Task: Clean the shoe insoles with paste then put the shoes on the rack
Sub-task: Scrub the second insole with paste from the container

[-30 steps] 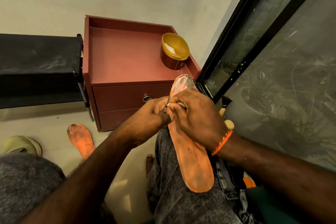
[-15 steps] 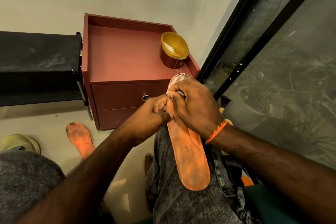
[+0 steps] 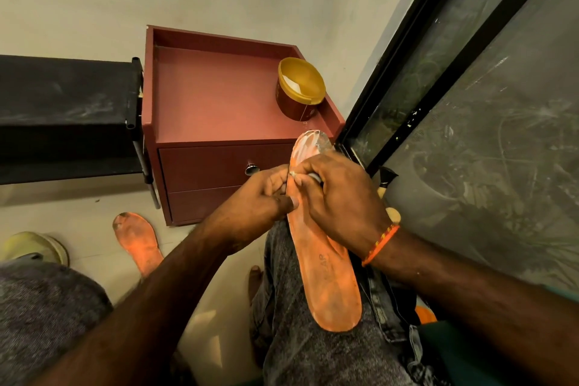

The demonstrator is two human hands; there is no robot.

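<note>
Orange insole lies along the right thigh, toe toward the red cabinet. Left hand pinches its left edge; right hand is closed on a small white applicator, pressed on the forefoot. Since 0.5 s ago, more paste-smeared toe shows beyond the right hand. Flat foam-like surface, white smear at toe. Open gold paste tub on cabinet top; second insole on floor.

Both forearms are bare, without sleeves. An orange braided thread band is worn on the right wrist. The legs are covered by mottled grey jeans.
</note>
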